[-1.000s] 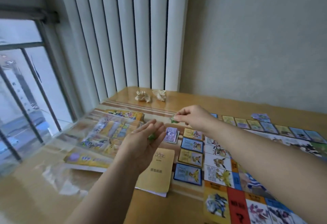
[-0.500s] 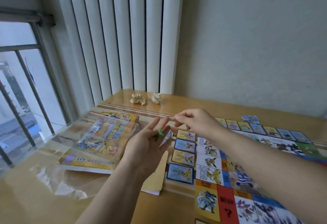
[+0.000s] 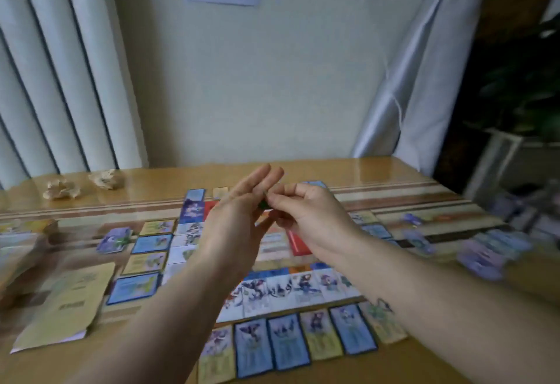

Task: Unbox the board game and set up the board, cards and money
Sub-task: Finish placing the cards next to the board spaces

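Both hands meet above the board (image 3: pixel 278 289) over a small green piece (image 3: pixel 264 205).
The right hand (image 3: pixel 309 217), reaching over the cards (image 3: pixel 288 341) half a second ago, now pinches the piece at the palm of the left hand (image 3: pixel 233 232), whose fingers are straight and apart. The view has swung from the window; placing it likely comes next.

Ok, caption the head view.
Right hand pinches a small green piece beside the left hand, above the colourful game board.

Colourful board (image 3: pixel 272 289) lies flat, blue and yellow cards (image 3: pixel 288 342) in rows along its near and left edges
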### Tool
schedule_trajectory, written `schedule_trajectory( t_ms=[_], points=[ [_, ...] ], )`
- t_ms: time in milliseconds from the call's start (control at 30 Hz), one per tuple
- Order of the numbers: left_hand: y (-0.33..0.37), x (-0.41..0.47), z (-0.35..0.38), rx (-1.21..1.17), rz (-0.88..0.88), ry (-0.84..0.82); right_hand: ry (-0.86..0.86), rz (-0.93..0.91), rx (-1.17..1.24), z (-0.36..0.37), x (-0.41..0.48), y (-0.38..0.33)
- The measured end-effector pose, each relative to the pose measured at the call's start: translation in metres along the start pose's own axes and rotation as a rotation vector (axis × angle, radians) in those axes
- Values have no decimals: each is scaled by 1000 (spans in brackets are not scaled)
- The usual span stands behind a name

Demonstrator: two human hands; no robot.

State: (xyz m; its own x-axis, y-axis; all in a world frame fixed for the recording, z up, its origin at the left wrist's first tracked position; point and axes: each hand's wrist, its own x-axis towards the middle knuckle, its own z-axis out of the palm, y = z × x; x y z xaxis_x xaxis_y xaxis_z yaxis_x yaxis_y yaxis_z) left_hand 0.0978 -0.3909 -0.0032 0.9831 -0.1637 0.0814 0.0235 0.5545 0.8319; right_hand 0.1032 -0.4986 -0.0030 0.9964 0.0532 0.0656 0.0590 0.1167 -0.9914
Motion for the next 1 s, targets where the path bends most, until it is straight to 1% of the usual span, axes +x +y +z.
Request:
schedule_trajectory(
  t_ms=[67,100,133,200,267,333,400,467,533,600,733,900,1000],
  points=[
    [-23,6,32,127,-26,-72,94,-40,-56,-42,-15,-6],
    [-36,8,46,232,-38,-107,147,-58,-103,-66,-23,-8],
    [-50,11,60,358,-50,-144,211,-74,-175,-92,-32,-10],
    [-75,14,84,655,-58,-249,344,-84,-401,-146,-51,-11],
    [-101,15,103,1000,6,-455,466,-67,-614,-203,-71,-9],
    [-128,16,121,1290,88,-693,524,35,-781,-257,-91,-4],
    [-154,15,137,1522,150,-874,542,196,-864,-300,-107,4],
    [-176,15,151,1725,201,-991,588,305,-907,-328,-117,12],
    [-193,16,160,1889,226,-1045,639,349,-939,-347,-122,21],
    [-205,19,163,1956,241,-1039,670,362,-971,-358,-122,29],
    [-216,29,159,1971,289,-1009,731,319,-1081,-366,-120,40],
    [-217,39,150,1909,328,-1019,713,346,-1272,-366,-113,38],
    [-217,45,145,1844,316,-1042,701,260,-1324,-359,-94,27]
  ],
)
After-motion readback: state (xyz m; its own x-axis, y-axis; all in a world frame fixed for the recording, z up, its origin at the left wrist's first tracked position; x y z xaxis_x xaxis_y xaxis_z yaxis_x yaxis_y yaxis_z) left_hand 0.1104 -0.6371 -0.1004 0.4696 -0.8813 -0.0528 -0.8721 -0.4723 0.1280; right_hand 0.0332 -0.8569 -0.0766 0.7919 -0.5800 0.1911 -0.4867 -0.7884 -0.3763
